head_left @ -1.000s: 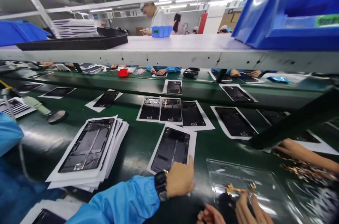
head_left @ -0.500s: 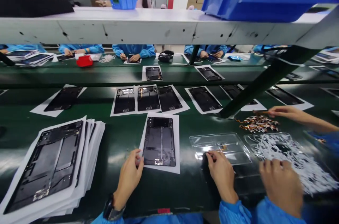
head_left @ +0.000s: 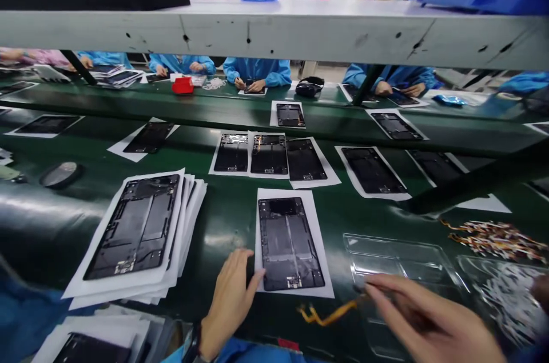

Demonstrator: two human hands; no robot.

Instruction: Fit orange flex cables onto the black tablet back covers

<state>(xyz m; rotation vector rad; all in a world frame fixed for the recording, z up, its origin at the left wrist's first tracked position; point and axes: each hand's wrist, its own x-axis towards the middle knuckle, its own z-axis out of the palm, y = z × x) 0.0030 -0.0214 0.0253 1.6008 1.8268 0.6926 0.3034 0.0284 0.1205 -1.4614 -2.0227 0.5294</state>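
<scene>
Flex cable pinched and headed for the open frame

Right hand nearest the camera, fingers closed to a pinch on an orange flex cable that trails off its fingertips to the left, hanging just above the green bench; left hand lies flat and open, gripping nothing, fingertips touching the white sheet under the black tablet frame, which sits just beyond and between both hands. By the look of it the cable is picked but not yet seated in that frame. Past the right hand, a clear tray, then a heap of spare cables. Left of the left hand, a stack of frames, apparently waiting. Further out, a row of frames rides the belt.
</scene>
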